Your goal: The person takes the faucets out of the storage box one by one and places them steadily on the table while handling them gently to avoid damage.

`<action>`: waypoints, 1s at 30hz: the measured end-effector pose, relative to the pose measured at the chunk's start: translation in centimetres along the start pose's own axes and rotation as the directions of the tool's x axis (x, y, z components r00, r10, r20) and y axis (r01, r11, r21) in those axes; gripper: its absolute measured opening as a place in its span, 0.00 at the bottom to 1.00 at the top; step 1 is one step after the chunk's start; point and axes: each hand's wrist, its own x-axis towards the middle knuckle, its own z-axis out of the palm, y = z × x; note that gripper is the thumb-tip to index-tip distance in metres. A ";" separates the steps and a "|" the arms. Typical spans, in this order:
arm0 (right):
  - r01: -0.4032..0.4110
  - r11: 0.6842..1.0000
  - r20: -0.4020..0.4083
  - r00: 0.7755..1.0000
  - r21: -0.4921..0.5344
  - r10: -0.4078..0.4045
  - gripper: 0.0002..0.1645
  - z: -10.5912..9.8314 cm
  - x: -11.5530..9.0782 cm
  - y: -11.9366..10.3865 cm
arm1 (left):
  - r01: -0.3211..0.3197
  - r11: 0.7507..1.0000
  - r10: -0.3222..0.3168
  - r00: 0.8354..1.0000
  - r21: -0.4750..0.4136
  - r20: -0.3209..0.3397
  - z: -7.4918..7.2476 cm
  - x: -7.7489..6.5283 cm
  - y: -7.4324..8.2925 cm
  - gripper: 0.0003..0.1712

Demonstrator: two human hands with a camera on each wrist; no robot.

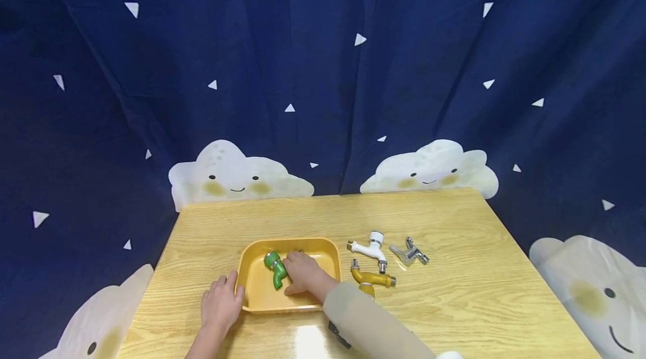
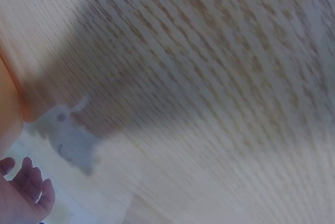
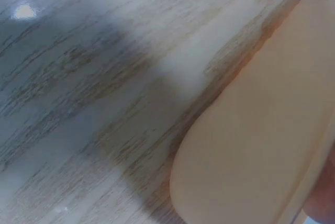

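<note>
A yellow plastic tray [image 1: 330, 251] stands on the table, with a green tap [image 1: 276, 270] lying inside it. My right hand [image 1: 305, 275] reaches over the tray's right side, its fingertips close beside the tap and its thumb spread apart. Whether those fingertips touch the tap is hard to tell. At the left rim rests my left hand [image 1: 221, 302], with relaxed fingers by the tray wall. The left wrist view shows the left hand [image 2: 26, 192] loosely bent, beside the tray's edge [image 2: 8, 103]. In the right wrist view, the tray's outer wall [image 3: 251, 119] hides most of the right hand.
Right of the tray lie a white tap [image 1: 372, 249], a yellow tap [image 1: 370, 277] and a silver metal tap [image 1: 411, 252]. A second yellow piece [image 1: 367, 290] is partly behind the right sleeve [image 1: 373, 325]. A dark blue curtain [image 1: 323, 67] hangs behind the wooden table [image 1: 464, 291].
</note>
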 end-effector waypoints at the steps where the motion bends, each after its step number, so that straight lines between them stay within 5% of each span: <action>1: -0.001 1.000 -0.003 1.000 -0.006 0.001 0.38 0.0 0.0 0.0 | 0.000 1.000 0.000 1.000 -0.002 0.000 0.0 0.0 0.0 0.18; 30: -0.008 0.992 -0.009 1.000 -0.122 0.007 0.43 1.0 -0.5 -0.4 | 0.009 1.000 -0.009 1.000 0.003 0.023 0.1 0.0 0.0 0.19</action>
